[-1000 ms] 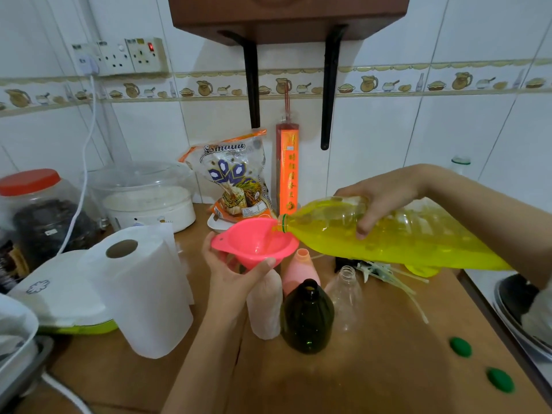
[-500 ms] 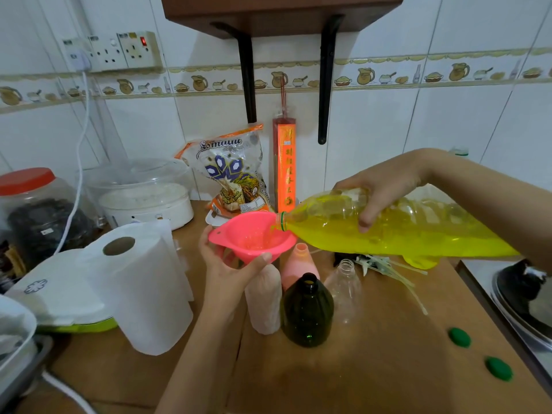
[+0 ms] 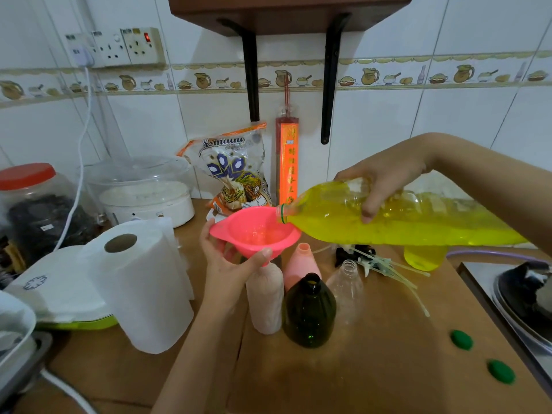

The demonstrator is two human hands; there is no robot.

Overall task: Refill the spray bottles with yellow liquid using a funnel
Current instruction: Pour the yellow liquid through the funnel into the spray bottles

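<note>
Yellow liquid bottle tipped into a pink funnel over a pale bottle.

The right hand (image 3: 385, 177) reaches in from the right, fingers curled over the ribbed clear plastic bottle of yellow liquid (image 3: 388, 219), held almost level with its mouth over the rim of the glossy pink plastic cone funnel (image 3: 257, 231). The left hand (image 3: 230, 264) grips that funnel from below, thumb on its front edge; the spout sits in the neck of the matte whitish bottle (image 3: 265, 303) on the brown counter (image 3: 358, 369). Just beside stand a pink tapered bottle (image 3: 301, 261), a dark green glass-like bottle (image 3: 309, 312) and a clear plastic bottle (image 3: 346, 285). Since half a second ago the pose is nearly unchanged.
</note>
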